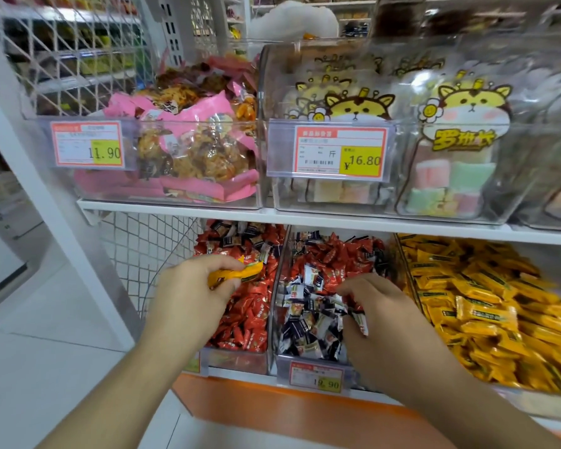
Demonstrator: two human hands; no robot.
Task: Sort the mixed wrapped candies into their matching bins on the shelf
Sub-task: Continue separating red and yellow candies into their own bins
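Note:
Three clear bins line the lower shelf. The left bin (237,359) holds mostly red wrapped candies with a few dark ones at the back. The middle bin (280,361) has dark blue-and-white candies (308,328) in front and red candies (331,254) behind. Yellow candies (486,306) fill the right bin. My left hand (191,290) hovers over the left bin and grips yellow candies (237,274). My right hand (379,312) is down in the middle bin, fingers curled on a dark candy (360,320).
The upper shelf (175,209) carries a bin of pink snack packs (188,147) and a lidded bin of marshmallow bags (447,163), with price tags (340,150) on the front. A white wire mesh panel (136,254) closes the shelf's left side. Tiled floor lies to the left.

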